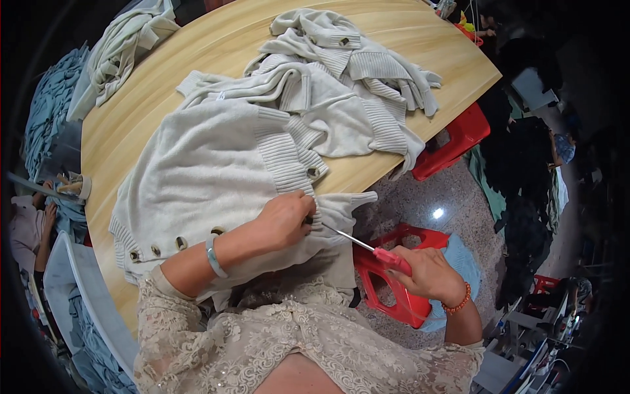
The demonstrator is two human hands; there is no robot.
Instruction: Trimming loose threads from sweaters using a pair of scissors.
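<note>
A cream knitted cardigan (pixel 203 157) with ribbed edges and dark square-looking buttons (pixel 181 243) lies spread in front of me on the wooden table. My left hand (pixel 285 220) is closed on the cardigan's ribbed edge, with a dark button partly showing at the fingertips. My right hand (pixel 433 272) grips a red-handled tool with a long thin metal shaft, much like a screwdriver (pixel 394 259). Its tip points left and ends close to the left hand's fingers, by the knit; whether it touches is too small to tell. Part of the cardigan hangs over the table's near edge.
More cream cardigans (pixel 341 92) are heaped farther back on the table (pixel 216 39). Red stools (pixel 400 315) stand at the right, one bearing light-blue knitwear (pixel 459 262). Tubs of cream (pixel 131 39) and blue garments (pixel 92 328) line the left. Another person's arm (pixel 46 230) shows at far left.
</note>
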